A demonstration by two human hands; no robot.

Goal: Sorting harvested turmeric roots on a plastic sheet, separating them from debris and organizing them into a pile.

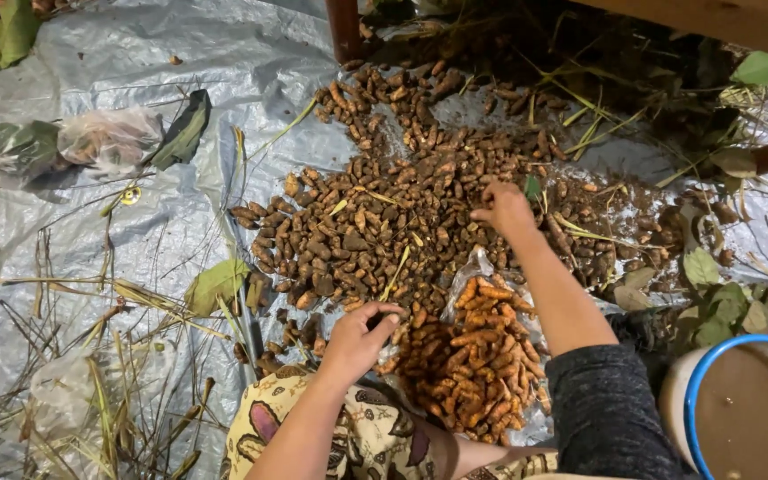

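Note:
A wide heap of brown, soil-covered root pieces (375, 222) lies on a grey plastic sheet (180, 53). Nearer to me, a smaller pile of bright orange root pieces (477, 360) rests on a clear plastic bag. My right hand (506, 211) reaches into the far side of the brown heap with its fingertips bunched down among the pieces. My left hand (359, 336) hovers at the near edge of the brown heap, beside the orange pile, with its fingers curled inward. Whether either hand holds a piece is hidden by the fingers.
A white bucket with a blue rim (691, 400) stands at the lower right. Two clear bags holding leaves (108, 138) lie at the upper left. Dry stalks (91, 391) cover the lower left. Green leaves (722, 307) and plant debris lie on the right. A wooden post (343, 27) stands behind the heap.

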